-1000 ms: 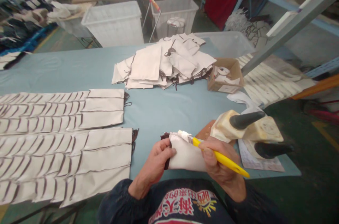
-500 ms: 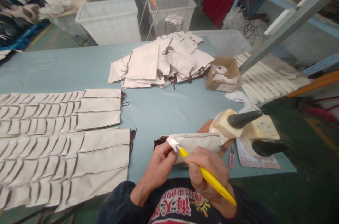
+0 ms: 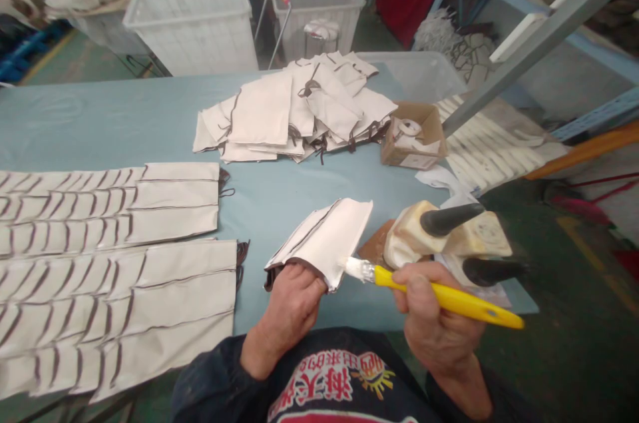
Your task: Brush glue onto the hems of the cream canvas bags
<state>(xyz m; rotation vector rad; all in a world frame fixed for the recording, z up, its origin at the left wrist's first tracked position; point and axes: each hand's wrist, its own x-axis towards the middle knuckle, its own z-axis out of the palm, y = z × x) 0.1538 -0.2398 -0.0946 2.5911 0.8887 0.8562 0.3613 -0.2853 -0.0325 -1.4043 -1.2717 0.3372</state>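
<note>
My left hand (image 3: 294, 300) is closed on the near end of a cream fabric piece (image 3: 324, 233) with dark brown trim; its fingertips are hidden in the brown-edged opening. The piece is tilted, with its far corner pointing right and away. In my right hand (image 3: 436, 316) is a paintbrush (image 3: 449, 300), gripped by its yellow handle. White-coated bristles lie at the right edge of the fabric piece; whether they touch it I cannot tell. Right of the piece stand cream plastic containers (image 3: 407, 233) with black conical parts, beside a brown flat piece (image 3: 374, 246).
Overlapping rows of similar trimmed pieces (image 3: 184, 276) cover the table's left side. A loose heap of them (image 3: 259, 110) lies at the back, beside a cardboard box (image 3: 414, 156) holding tape and scraps. A grey metal post (image 3: 539, 30) slants up at right. Large white bins (image 3: 194, 30) stand beyond the table (image 3: 124, 116).
The fabric piece has been turned and its far end raised. My right hand has moved right with the paintbrush, and the bristles have left my left fingertips. The view has shifted slightly.
</note>
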